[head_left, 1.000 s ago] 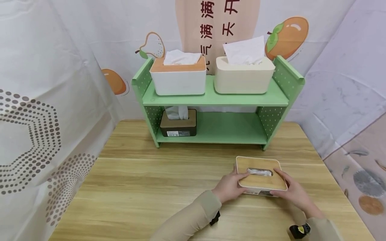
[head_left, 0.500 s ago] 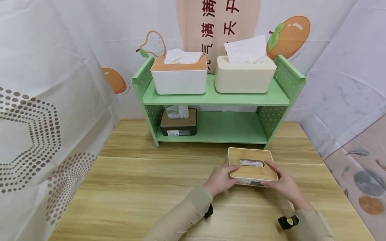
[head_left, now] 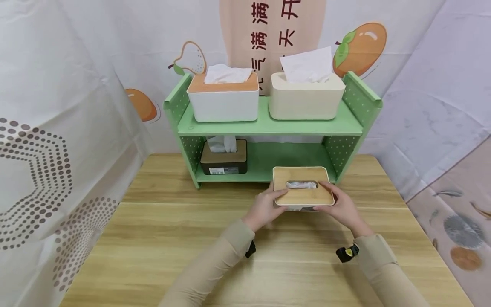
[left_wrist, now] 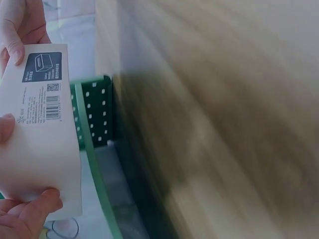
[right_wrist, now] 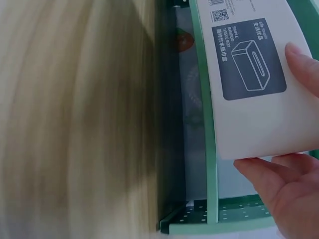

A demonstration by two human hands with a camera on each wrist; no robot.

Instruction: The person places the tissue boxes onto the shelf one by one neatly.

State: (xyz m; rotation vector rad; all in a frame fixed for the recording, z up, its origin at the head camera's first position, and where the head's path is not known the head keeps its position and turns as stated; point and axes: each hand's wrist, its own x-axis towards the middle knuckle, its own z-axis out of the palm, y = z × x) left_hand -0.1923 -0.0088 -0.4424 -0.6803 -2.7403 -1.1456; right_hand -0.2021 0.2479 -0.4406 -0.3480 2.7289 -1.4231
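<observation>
Both hands grip a white tissue box [head_left: 303, 197] with a bamboo lid by its left and right ends. Its oval slot shows white tissue inside. My left hand [head_left: 264, 207] holds the left end, thumb at the lid; my right hand [head_left: 342, 207] holds the right end the same way. In the right wrist view, a dark printed label [right_wrist: 249, 59] marks the box's side, and the fingers of the right hand [right_wrist: 286, 181] curl under its end. The box overlaps the front edge of the green rack's lower shelf [head_left: 264, 164] in the head view.
On the lower shelf's left stands a dark tissue box [head_left: 223, 163] with a brown lid. The upper shelf [head_left: 268, 126] bears a white tissue box [head_left: 224, 104] with an orange-brown lid and a cream tissue box [head_left: 307, 100]. The wooden table [head_left: 168, 238] spreads in front of the rack.
Both hands have carried the bamboo-lidded tissue box leftward and away from me, from the right part of the table to the front of the rack's lower shelf. The other boxes have stayed put.
</observation>
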